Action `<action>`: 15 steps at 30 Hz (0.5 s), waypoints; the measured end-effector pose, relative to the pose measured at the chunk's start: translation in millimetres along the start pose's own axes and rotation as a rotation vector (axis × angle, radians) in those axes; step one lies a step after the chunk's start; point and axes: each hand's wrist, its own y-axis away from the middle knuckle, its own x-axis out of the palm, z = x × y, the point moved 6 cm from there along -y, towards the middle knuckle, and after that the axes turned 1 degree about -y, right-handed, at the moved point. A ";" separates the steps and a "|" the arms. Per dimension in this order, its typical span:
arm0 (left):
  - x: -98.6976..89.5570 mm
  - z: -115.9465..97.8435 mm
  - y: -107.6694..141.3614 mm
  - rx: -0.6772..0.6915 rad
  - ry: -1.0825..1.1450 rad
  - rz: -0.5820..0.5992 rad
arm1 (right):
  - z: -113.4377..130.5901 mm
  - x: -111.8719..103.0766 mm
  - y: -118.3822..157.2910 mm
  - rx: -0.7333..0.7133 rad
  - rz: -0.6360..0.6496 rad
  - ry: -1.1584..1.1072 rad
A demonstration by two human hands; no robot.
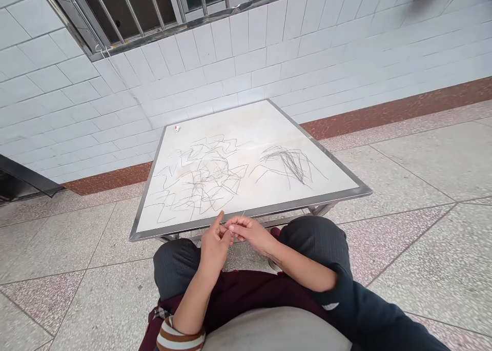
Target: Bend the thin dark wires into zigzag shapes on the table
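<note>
Just off the near edge of the table (249, 118), pinches a thin strand (243, 214) in the right hand (249, 232); curls the fingers of the left hand (215, 244) narrowly beside it, cannot tell if gripping too. Looks unfinished, nothing visibly completed; across the table, dark lines (294, 166), perhaps strands left to handle.

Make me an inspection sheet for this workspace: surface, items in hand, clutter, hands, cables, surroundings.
Surface: white tabletop with grey edging, marked by dark scribbles.
Items in hand: apparently a thin strand, kind unclear.
Clutter: small red-and-white object, far left corner.
Hands: right hand pinching the strand; left hand against it, grip unclear.
Cables: white cord, lower left corner of the barred window.
Surroundings: tiled wall, speckled floor.
</note>
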 end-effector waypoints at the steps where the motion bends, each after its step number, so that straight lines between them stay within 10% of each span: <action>1: 1.9 0.1 -1.4 0.014 -0.040 0.005 | -0.9 -1.5 -0.8 0.009 -0.014 -0.009; 10: 22.7 -15.0 -0.9 0.171 -0.234 0.133 | -1.0 -24.1 -5.5 0.035 -0.166 -0.212; 15: 9.9 10.0 6.5 0.001 -0.032 0.132 | 4.6 -34.9 -7.3 0.037 -0.198 -0.336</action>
